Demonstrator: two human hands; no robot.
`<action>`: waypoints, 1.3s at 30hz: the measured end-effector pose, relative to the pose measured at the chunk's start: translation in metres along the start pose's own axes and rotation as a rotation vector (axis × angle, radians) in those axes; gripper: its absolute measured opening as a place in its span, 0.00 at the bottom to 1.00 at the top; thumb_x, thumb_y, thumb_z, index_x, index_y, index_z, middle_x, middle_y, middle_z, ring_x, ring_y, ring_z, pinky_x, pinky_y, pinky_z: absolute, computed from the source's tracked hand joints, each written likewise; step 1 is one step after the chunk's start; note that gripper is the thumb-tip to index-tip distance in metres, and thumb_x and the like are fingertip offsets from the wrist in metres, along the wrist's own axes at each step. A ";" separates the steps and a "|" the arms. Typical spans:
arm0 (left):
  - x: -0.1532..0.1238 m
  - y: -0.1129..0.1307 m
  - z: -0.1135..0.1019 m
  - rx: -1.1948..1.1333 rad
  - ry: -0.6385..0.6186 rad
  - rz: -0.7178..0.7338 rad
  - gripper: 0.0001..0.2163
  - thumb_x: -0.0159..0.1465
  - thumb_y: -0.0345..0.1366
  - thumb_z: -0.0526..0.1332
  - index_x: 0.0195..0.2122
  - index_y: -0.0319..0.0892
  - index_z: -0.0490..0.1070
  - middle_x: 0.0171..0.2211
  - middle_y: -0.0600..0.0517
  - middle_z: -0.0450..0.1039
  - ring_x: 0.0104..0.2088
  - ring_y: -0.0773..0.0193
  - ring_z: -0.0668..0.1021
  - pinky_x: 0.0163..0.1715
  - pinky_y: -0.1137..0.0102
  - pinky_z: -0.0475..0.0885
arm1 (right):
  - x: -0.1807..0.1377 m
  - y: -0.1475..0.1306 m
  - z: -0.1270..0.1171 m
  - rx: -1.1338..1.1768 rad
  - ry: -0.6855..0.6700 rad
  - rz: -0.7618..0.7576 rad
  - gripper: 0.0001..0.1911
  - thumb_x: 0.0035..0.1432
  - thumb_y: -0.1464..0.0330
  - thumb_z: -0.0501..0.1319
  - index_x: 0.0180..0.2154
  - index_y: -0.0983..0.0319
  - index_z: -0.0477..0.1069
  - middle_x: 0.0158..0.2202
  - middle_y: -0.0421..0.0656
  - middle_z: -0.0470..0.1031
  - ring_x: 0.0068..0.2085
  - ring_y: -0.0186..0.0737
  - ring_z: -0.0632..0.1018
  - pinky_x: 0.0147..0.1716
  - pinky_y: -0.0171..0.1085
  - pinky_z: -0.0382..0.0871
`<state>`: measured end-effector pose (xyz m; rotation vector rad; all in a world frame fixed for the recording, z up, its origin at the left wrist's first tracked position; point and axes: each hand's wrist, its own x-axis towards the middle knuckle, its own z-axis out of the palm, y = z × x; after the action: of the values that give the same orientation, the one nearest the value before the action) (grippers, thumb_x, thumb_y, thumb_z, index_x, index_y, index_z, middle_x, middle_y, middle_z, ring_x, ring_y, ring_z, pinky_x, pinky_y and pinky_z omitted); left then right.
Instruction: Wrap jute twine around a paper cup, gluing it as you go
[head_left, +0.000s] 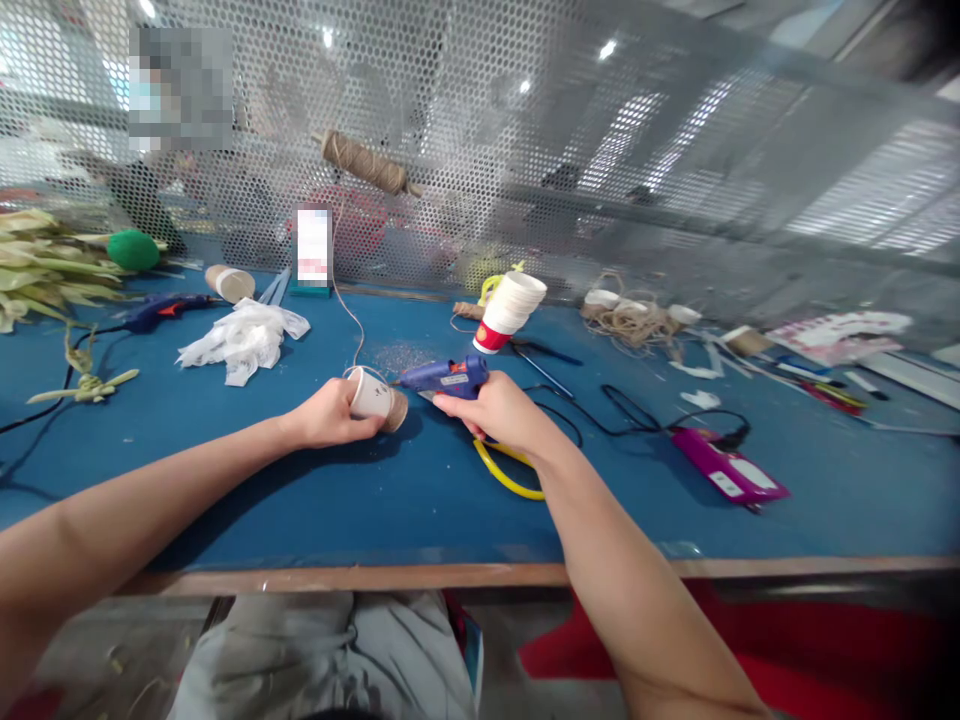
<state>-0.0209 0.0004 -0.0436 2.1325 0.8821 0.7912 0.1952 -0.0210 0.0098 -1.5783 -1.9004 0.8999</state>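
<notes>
Left hand [334, 412]: fingers closed around a white paper cup [367, 394], tilted over the tabletop [337, 520].
Cup's end: wound with brown twine [397, 411].
Right hand [501, 408]: fingers wrapped around a blue glue gun [461, 378], nozzle near the cup.
Twine spool [365, 163]: by the mesh screen [465, 120], 1 strand running down toward the cup.
Stacked cups [512, 305]: beyond the glue gun.
</notes>
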 end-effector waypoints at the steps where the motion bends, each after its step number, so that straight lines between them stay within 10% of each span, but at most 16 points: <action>1: 0.000 0.000 0.000 -0.001 0.005 -0.002 0.08 0.51 0.34 0.57 0.29 0.33 0.68 0.25 0.51 0.69 0.25 0.70 0.70 0.25 0.77 0.66 | 0.002 0.001 -0.001 0.041 -0.009 -0.009 0.13 0.45 0.63 0.59 0.17 0.62 0.59 0.10 0.35 0.59 0.12 0.28 0.61 0.13 0.31 0.56; 13: -0.002 0.010 0.002 -0.068 0.018 -0.014 0.09 0.52 0.36 0.57 0.29 0.33 0.67 0.23 0.53 0.66 0.23 0.71 0.68 0.23 0.77 0.66 | 0.078 0.036 -0.017 -0.006 0.283 0.138 0.10 0.49 0.67 0.58 0.20 0.65 0.63 0.16 0.41 0.67 0.18 0.29 0.67 0.19 0.31 0.61; 22: -0.002 0.012 0.002 -0.099 0.006 0.028 0.08 0.53 0.35 0.56 0.28 0.33 0.68 0.25 0.51 0.67 0.26 0.69 0.69 0.27 0.75 0.67 | 0.080 0.031 -0.011 -0.180 0.350 0.097 0.12 0.43 0.63 0.63 0.20 0.64 0.65 0.21 0.46 0.71 0.29 0.40 0.72 0.27 0.34 0.62; 29: -0.003 0.018 0.003 -0.090 -0.017 0.038 0.07 0.52 0.33 0.56 0.26 0.33 0.67 0.21 0.54 0.64 0.22 0.71 0.66 0.24 0.76 0.65 | 0.041 -0.019 0.019 0.117 -0.265 -0.261 0.13 0.46 0.61 0.60 0.31 0.63 0.68 0.30 0.41 0.71 0.31 0.33 0.70 0.32 0.34 0.63; 39: -0.005 0.020 0.003 -0.315 0.007 -0.109 0.13 0.51 0.37 0.60 0.32 0.32 0.70 0.25 0.51 0.70 0.24 0.69 0.70 0.25 0.75 0.67 | 0.020 -0.019 0.020 0.536 -0.085 -0.188 0.10 0.43 0.65 0.63 0.27 0.63 0.65 0.27 0.39 0.68 0.31 0.31 0.70 0.37 0.36 0.62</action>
<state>-0.0146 -0.0149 -0.0312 1.7937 0.8105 0.8231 0.1642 -0.0064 0.0103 -1.0409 -1.6399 1.2740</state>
